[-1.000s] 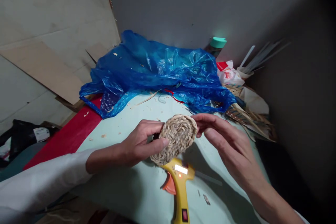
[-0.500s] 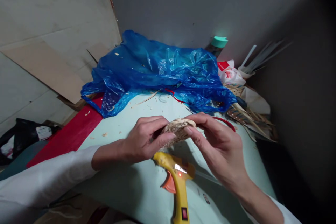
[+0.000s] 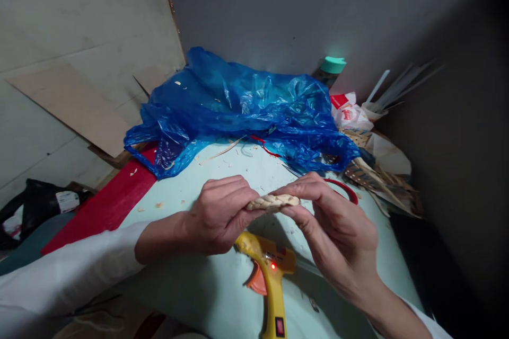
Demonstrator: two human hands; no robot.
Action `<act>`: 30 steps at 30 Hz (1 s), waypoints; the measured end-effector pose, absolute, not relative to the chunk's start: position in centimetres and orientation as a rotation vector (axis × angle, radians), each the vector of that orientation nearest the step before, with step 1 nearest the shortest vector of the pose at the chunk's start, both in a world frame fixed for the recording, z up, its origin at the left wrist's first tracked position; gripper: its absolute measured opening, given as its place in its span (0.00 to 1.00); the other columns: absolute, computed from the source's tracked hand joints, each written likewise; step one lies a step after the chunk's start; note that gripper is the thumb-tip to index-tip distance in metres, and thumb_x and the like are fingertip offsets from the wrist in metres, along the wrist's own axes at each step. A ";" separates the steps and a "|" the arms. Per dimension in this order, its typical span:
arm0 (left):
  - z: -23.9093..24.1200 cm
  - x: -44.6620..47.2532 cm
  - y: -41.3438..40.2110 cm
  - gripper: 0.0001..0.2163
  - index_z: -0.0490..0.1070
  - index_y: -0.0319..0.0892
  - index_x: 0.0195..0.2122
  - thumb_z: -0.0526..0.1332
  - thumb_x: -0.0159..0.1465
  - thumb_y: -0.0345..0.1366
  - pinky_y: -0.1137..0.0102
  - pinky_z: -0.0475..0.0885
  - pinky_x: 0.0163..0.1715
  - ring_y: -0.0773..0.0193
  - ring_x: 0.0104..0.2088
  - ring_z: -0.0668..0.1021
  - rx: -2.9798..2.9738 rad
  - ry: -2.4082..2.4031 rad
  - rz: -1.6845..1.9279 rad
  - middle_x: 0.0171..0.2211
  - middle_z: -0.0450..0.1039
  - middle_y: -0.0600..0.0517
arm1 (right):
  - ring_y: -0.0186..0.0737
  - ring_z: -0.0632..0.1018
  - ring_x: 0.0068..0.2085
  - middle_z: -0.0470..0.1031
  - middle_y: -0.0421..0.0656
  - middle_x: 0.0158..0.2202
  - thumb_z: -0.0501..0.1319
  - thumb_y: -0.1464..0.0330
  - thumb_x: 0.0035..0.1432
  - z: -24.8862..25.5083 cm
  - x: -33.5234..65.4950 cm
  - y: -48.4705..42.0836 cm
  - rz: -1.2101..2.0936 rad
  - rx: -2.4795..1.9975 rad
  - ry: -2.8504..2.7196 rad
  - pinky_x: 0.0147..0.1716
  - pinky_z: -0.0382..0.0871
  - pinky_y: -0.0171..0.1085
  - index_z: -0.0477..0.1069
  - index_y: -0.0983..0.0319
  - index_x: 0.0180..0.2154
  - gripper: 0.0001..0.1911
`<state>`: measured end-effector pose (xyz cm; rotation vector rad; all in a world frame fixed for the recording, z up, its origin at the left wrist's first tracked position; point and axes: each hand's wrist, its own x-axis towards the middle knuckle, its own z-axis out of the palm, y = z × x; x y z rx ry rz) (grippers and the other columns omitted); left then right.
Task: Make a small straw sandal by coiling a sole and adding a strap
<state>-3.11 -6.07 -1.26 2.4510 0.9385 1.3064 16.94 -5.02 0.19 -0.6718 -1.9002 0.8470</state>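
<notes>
Between my two hands is a pale braided straw piece (image 3: 274,201), seen nearly edge-on, with its plaited rim facing me. My left hand (image 3: 222,212) pinches its left end, thumb below and fingers curled above. At the right end, the thumb and fingers of my right hand (image 3: 334,228) grip it from below and above. Under the hands a yellow hot glue gun (image 3: 274,280) lies on the pale green tabletop (image 3: 178,286), its small red light lit and its nozzle toward the left. The far side of the braided piece is hidden.
A crumpled blue plastic bag (image 3: 238,100) spreads across the back. At the right are woven scraps and strips (image 3: 382,180), white sticks in a holder (image 3: 382,100) and a green-lidded jar (image 3: 333,66). A red strip (image 3: 107,201) runs along the left; shavings (image 3: 159,205) dot the table.
The braided piece has been tilted from showing its flat, rough face to showing its edge. Both hands have turned slightly with it and keep their hold.
</notes>
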 end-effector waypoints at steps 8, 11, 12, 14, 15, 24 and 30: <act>-0.8 -2.8 -5.7 0.15 0.68 0.38 0.27 0.57 0.67 0.43 0.73 0.62 0.25 0.70 0.25 0.65 1.502 1.172 1.006 0.23 0.63 0.55 | 0.37 0.76 0.42 0.75 0.40 0.44 0.62 0.66 0.64 0.0 16.4 -3.9 1.321 -0.874 -1.733 0.44 0.70 0.36 0.69 0.57 0.49 0.12; -1.1 -2.8 -5.5 0.15 0.70 0.37 0.31 0.59 0.65 0.45 0.73 0.65 0.27 0.69 0.27 0.68 1.303 1.087 0.991 0.26 0.67 0.53 | 0.38 0.76 0.41 0.76 0.41 0.41 0.62 0.65 0.63 -0.1 16.2 -3.6 1.430 -0.908 -1.696 0.42 0.71 0.35 0.71 0.60 0.45 0.09; -1.2 -2.7 -5.4 0.15 0.71 0.36 0.32 0.59 0.65 0.45 0.73 0.66 0.28 0.68 0.28 0.69 1.276 1.068 0.989 0.28 0.69 0.52 | 0.38 0.76 0.40 0.76 0.41 0.40 0.62 0.65 0.63 -0.2 16.2 -3.5 1.474 -0.912 -1.664 0.41 0.71 0.34 0.71 0.60 0.43 0.08; -1.3 -2.7 -5.5 0.14 0.72 0.36 0.33 0.60 0.65 0.44 0.73 0.66 0.28 0.68 0.28 0.70 1.254 1.050 0.973 0.28 0.70 0.52 | 0.38 0.76 0.39 0.75 0.41 0.38 0.63 0.64 0.62 -0.6 16.2 -3.4 1.547 -0.922 -1.602 0.40 0.71 0.35 0.72 0.61 0.40 0.07; -1.4 -2.7 -5.5 0.14 0.72 0.36 0.33 0.60 0.65 0.44 0.74 0.66 0.27 0.69 0.28 0.70 1.260 1.050 0.966 0.28 0.70 0.52 | 0.38 0.76 0.38 0.75 0.40 0.36 0.64 0.64 0.61 -0.7 16.2 -3.4 1.563 -0.935 -1.573 0.39 0.70 0.35 0.72 0.61 0.38 0.08; -2.0 -2.5 -5.3 0.13 0.73 0.36 0.32 0.61 0.65 0.43 0.74 0.68 0.30 0.69 0.28 0.71 1.223 1.054 0.974 0.27 0.70 0.53 | 0.39 0.72 0.35 0.67 0.38 0.27 0.66 0.62 0.57 -1.2 15.6 -3.8 1.487 -1.083 -1.499 0.34 0.65 0.36 0.69 0.63 0.31 0.12; -3.3 -2.6 -4.8 0.17 0.74 0.37 0.36 0.56 0.68 0.47 0.75 0.67 0.20 0.70 0.22 0.71 1.047 0.834 0.921 0.26 0.70 0.52 | 0.34 0.67 0.32 0.69 0.40 0.30 0.65 0.62 0.59 -1.9 16.2 -2.6 1.474 -1.014 -1.428 0.31 0.61 0.34 0.71 0.65 0.33 0.11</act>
